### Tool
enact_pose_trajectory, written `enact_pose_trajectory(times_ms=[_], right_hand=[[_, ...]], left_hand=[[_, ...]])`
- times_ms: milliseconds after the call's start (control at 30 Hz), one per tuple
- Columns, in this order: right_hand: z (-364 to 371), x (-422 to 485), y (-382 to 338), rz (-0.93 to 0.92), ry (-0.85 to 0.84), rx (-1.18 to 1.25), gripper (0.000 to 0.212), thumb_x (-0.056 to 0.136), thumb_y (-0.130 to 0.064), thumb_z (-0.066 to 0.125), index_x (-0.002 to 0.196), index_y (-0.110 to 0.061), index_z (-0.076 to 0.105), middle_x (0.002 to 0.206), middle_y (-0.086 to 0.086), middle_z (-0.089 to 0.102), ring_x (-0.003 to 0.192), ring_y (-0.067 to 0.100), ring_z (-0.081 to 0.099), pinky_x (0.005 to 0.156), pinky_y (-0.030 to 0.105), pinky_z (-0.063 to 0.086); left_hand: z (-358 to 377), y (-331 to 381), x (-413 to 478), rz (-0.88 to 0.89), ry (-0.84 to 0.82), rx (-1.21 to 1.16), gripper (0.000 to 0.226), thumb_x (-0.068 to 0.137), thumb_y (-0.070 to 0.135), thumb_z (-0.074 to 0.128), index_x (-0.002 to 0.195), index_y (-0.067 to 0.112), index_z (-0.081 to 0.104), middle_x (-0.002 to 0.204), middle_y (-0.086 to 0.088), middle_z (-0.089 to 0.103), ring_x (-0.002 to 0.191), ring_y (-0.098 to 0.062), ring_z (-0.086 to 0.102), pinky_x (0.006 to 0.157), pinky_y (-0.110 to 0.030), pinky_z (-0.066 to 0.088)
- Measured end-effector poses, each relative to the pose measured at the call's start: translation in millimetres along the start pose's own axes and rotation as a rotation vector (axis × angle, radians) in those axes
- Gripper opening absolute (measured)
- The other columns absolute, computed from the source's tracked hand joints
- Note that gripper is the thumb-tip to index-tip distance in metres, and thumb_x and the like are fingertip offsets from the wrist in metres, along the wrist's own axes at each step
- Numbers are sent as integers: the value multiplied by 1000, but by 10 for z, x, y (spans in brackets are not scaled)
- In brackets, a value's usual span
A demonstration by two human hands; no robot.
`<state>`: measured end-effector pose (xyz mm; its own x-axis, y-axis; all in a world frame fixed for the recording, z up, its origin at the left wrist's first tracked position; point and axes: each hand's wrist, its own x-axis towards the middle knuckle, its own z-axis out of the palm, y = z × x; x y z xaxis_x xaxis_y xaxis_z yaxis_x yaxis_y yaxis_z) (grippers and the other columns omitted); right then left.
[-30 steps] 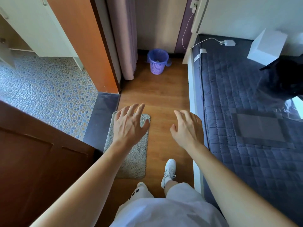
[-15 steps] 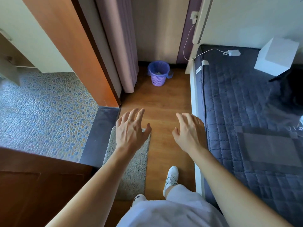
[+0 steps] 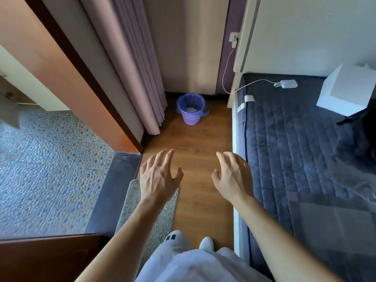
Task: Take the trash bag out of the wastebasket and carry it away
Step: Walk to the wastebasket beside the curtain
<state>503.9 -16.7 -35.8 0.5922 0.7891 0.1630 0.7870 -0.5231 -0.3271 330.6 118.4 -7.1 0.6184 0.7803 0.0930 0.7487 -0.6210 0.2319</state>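
Observation:
A small purple lattice wastebasket (image 3: pixel 190 118) stands on the wooden floor at the far end of the aisle, against the wall. A blue trash bag (image 3: pixel 181 103) lines it, folded over the rim, with white crumpled trash inside. My left hand (image 3: pixel 158 176) and my right hand (image 3: pixel 233 177) are stretched out in front of me, palms down, fingers spread and holding nothing. Both hands are well short of the basket, with bare floor between.
A bed with a dark quilted cover (image 3: pixel 295 149) fills the right side, with a white box (image 3: pixel 345 90) and a charger (image 3: pixel 285 84) on it. A pink curtain (image 3: pixel 138 68) hangs left of the basket. A grey mat (image 3: pixel 160 218) lies underfoot beside a pebble-tiled floor (image 3: pixel 50 169).
I have walked forward along the aisle; the wastebasket sits lower in view and nearer. The brown door at lower left has slid out of view. Both hands stay open and spread.

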Motion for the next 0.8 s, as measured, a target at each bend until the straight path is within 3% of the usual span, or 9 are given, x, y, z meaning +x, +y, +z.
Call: enact_pose_trajectory(times_ms=[467, 800], right_hand=[[349, 1562, 366, 53, 42, 79, 50, 70, -11, 73, 118, -3, 65, 109, 19, 66, 97, 39, 63, 90, 52, 48], [577, 3391, 249, 74, -1, -24, 51, 74, -21, 69, 124, -12, 64, 118, 13, 67, 105, 33, 65, 94, 45, 50]], left_hand=[[410, 88, 1694, -21, -28, -43, 61, 84, 51, 49, 139, 27, 45, 141, 2, 54, 127, -24, 49, 98, -43, 46], [491, -215, 3585, 43, -13, -43, 60, 84, 50, 53, 138, 24, 49, 134, -1, 59, 120, -27, 54, 94, -44, 47]])
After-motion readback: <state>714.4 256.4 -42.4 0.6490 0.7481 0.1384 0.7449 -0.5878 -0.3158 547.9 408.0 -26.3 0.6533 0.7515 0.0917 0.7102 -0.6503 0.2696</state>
